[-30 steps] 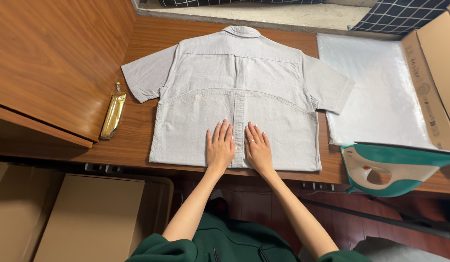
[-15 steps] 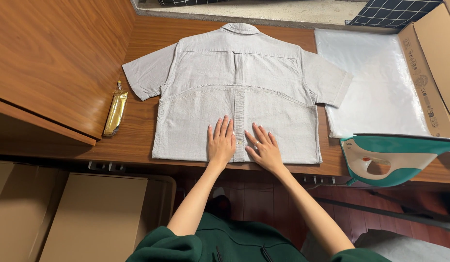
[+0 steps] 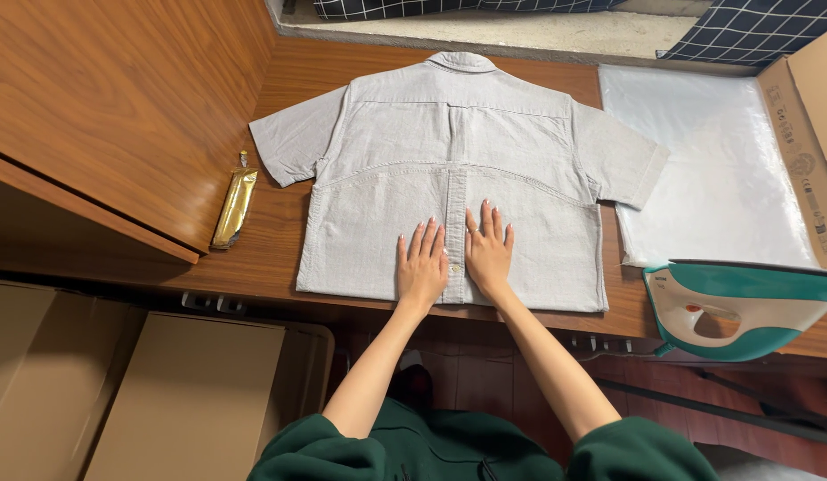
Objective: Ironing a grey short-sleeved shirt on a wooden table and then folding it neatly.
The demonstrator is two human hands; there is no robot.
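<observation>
We press our left hand (image 3: 422, 264) and right hand (image 3: 487, 252) flat, fingers spread, side by side on the lower hem of the grey shirt (image 3: 458, 169). The shirt lies spread on the wooden table (image 3: 280, 258), long axis running 6 to 12 o'clock, collar pointing to 12.

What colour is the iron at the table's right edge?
The iron is teal and white, seen in the head view.

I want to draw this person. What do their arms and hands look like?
Dark green sleeves, pushed up so the forearms are bare. The left hand wears nothing. The right hand has a thin ring on one finger. The fingernails are longish and pale. No gloves, no watch.
</observation>
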